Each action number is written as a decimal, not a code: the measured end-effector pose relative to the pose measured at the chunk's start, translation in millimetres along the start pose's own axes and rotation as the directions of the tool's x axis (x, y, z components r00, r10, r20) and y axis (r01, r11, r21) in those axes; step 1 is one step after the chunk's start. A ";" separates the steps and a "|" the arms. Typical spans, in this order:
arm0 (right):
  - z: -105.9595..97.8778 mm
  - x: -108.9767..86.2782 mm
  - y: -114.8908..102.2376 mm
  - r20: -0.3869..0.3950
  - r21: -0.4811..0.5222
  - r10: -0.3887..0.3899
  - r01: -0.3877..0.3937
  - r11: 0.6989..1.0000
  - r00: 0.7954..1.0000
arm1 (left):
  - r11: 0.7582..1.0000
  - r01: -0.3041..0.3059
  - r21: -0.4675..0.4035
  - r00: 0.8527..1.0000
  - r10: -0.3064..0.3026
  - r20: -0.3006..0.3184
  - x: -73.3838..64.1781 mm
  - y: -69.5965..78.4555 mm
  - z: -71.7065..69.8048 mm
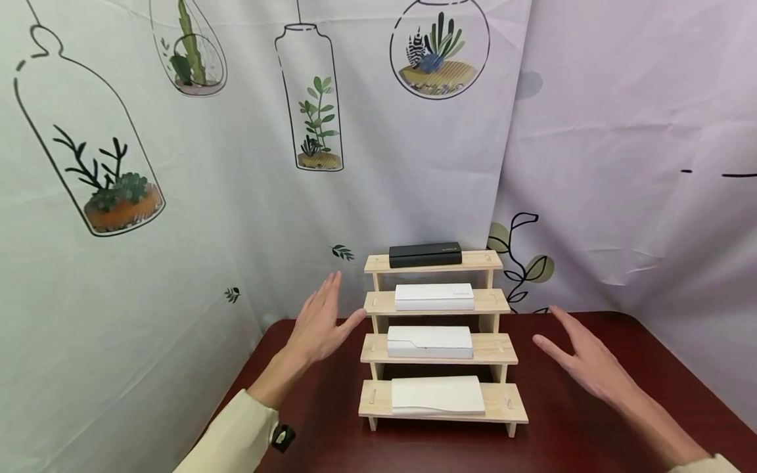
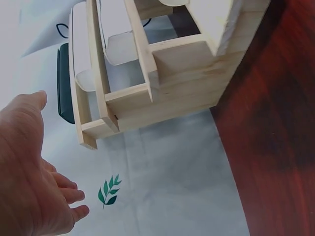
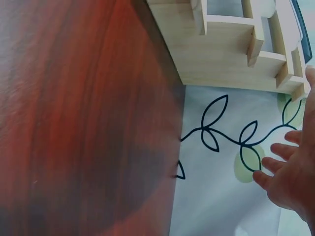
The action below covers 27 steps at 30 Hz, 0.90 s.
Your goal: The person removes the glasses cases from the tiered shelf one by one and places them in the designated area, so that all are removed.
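A stepped wooden rack (image 1: 378, 394) stands on the table. Its top step bears a black case (image 1: 424, 255). Below it lie a white case (image 1: 434, 297), another white case with a flap edge (image 1: 430, 342), and on the lowest step a flatter white case (image 1: 437, 395). My left hand (image 1: 319, 322) hovers left of the rack, fingers extended and thumb apart, touching nothing. On the other side my right hand (image 1: 585, 358) is held in the air, fingers loosely extended, with nothing in it. Both wrist views show the rack's side apart from the hands.
The dark red table (image 1: 568, 420) extends around the rack. Behind and beside it hangs a pale curtain (image 1: 236, 164) printed with plants in glass jars. A black band (image 1: 282, 437) sits at the left sleeve.
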State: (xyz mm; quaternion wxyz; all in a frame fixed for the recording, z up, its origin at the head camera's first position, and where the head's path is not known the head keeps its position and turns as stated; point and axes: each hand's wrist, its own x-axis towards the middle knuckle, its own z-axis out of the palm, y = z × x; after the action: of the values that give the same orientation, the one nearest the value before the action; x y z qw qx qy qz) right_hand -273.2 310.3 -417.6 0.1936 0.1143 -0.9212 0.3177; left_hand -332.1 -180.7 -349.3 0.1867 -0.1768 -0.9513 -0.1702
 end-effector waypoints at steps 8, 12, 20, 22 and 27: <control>-1.6 20.7 -7.2 0.034 0.043 0.060 -0.062 0.997 0.998 | 0.998 -0.006 -0.060 1.000 0.005 -0.023 20.9 9.6 -0.1; -4.6 32.8 -12.6 0.029 0.069 0.074 -0.076 0.995 0.997 | 0.995 0.005 -0.098 1.000 -0.008 -0.025 32.1 16.0 -1.0; -4.5 60.6 -27.8 0.049 0.168 0.092 -0.100 0.981 0.994 | 0.984 0.031 -0.173 0.999 -0.033 -0.013 52.7 27.3 1.1; -4.7 69.0 -32.5 0.054 0.192 0.090 -0.099 0.976 0.994 | 0.981 0.032 -0.190 0.999 -0.035 -0.012 57.1 30.1 2.7; -3.1 85.3 -40.2 0.061 0.232 0.083 -0.095 0.968 0.995 | 0.973 0.035 -0.228 0.999 -0.035 0.004 65.4 37.6 9.0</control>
State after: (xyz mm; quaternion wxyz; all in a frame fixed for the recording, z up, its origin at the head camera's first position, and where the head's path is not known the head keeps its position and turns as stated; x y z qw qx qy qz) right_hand -335.6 273.7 -357.0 0.1407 0.1029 -0.8861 0.4295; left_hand -376.4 -126.2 -320.3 0.1622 -0.1802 -0.9283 -0.2818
